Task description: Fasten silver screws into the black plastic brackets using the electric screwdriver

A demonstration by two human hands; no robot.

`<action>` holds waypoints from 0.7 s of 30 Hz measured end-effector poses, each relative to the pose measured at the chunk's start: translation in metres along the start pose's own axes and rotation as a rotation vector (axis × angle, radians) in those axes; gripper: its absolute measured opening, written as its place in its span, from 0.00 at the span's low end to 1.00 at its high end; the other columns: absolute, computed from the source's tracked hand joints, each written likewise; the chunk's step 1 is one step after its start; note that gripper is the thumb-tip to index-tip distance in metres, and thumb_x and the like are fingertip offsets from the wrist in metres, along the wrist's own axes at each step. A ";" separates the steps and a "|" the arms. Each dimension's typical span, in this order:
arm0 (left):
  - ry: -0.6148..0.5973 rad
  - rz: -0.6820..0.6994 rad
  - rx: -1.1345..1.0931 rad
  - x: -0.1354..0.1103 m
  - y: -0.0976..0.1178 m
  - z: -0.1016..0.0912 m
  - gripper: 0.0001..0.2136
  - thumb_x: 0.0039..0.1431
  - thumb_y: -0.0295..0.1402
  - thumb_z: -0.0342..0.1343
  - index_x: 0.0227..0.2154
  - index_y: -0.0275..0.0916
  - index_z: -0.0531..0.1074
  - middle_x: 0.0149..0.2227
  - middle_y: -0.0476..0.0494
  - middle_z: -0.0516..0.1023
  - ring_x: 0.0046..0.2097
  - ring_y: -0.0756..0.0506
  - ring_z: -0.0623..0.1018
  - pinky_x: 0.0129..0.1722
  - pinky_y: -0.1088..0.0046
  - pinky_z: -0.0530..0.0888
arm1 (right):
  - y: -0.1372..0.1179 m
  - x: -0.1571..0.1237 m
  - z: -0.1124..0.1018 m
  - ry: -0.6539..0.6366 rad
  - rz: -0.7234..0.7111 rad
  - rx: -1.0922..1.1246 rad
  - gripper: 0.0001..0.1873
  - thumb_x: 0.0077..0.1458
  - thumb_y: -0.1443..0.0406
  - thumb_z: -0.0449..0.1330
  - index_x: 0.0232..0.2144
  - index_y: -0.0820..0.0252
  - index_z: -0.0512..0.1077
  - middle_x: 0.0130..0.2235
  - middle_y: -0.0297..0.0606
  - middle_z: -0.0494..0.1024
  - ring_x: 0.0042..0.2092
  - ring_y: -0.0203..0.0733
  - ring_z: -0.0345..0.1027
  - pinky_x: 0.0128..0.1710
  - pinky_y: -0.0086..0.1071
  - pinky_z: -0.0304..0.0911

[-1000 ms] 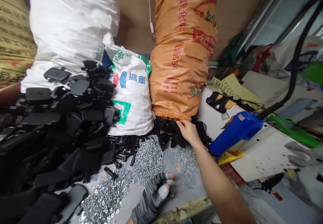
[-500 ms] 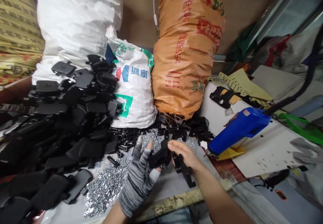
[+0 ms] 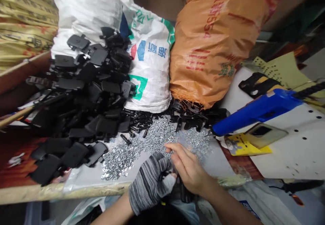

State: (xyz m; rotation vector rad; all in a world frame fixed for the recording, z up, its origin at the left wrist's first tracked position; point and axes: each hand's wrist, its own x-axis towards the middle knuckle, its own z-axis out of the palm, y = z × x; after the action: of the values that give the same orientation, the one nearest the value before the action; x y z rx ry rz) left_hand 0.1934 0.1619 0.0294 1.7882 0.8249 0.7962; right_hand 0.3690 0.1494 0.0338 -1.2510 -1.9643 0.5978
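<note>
My left hand (image 3: pixel 151 181), in a grey striped fingerless glove, is curled closed around a black plastic part that is mostly hidden by the fingers. Against it is my bare right hand (image 3: pixel 190 169), its index finger stretched over the top and the other fingers bent. Below the right palm a black clamp-like piece (image 3: pixel 186 192) shows, held in that hand. Just beyond the hands lies a pile of small silver screws (image 3: pixel 160 133), with a second screw pile (image 3: pixel 198 141) to its right. A heap of small metal nuts (image 3: pixel 117 162) is left of my gloved hand.
Many black plastic plates (image 3: pixel 76 154) are heaped at the left. A white sack (image 3: pixel 149 62) and an orange sack (image 3: pixel 205 55) stand behind. At right are a blue electric screwdriver (image 3: pixel 256 111), a phone (image 3: pixel 265 134) and a white board (image 3: pixel 279 162). The table's front edge (image 3: pixel 101 190) runs below.
Both hands have moved nearer to my body and together. My left fingers, spread before, have curled round the black part. The view has tilted down and shifted left.
</note>
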 end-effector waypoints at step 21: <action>0.146 -0.349 -0.446 -0.038 -0.024 -0.017 0.15 0.60 0.47 0.59 0.35 0.38 0.73 0.35 0.46 0.75 0.39 0.46 0.73 0.44 0.68 0.73 | 0.000 -0.008 0.056 0.053 -0.052 0.180 0.12 0.69 0.65 0.49 0.49 0.55 0.70 0.41 0.39 0.77 0.41 0.39 0.74 0.43 0.32 0.72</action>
State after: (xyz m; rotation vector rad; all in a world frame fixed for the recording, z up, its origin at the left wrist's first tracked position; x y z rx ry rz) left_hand 0.1548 0.1462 0.0069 1.1652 0.9378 0.8086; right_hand 0.3277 0.1418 -0.0045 -1.0918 -1.8495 0.6920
